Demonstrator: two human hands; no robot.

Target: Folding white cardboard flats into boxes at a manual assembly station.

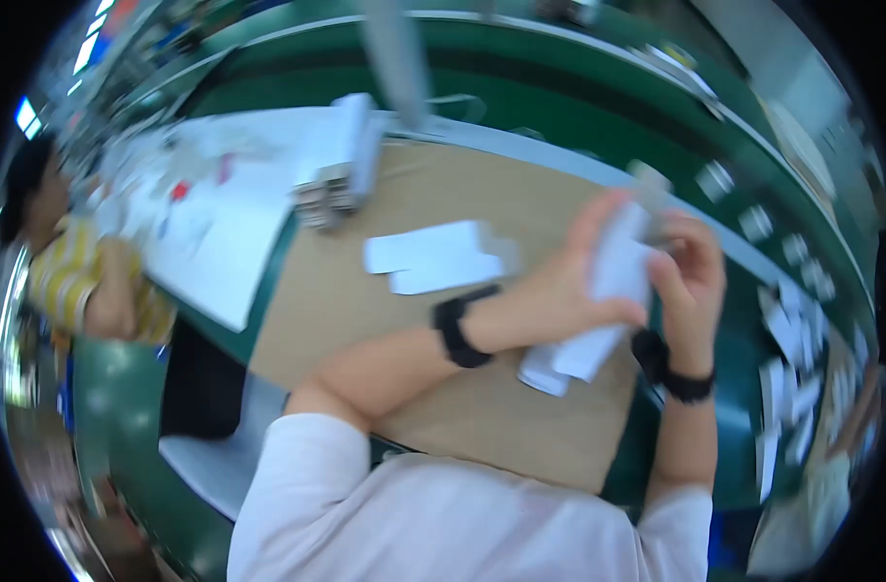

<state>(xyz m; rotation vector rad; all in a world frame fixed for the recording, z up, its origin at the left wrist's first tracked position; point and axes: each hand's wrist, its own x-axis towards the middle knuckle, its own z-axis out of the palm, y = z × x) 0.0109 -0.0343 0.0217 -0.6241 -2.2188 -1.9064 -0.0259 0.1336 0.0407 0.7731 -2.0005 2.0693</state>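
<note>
In the head view, a blurred white carton [619, 254] is between the hands. The left hand [557, 296] pinches it, thumb opposite fingers; the right hand [693, 286] curls at its right edge, and I cannot tell whether those fingers pinch. From there, loose white pieces [590, 355] lie at seven o'clock, partly hidden by the left hand; flat white cartons [431, 254] at nine; stacked boxes [351, 160] and a post [396, 63] toward ten; a white heap [787, 373] at four. A seated co-worker [94, 281] is far off at nine.
</note>
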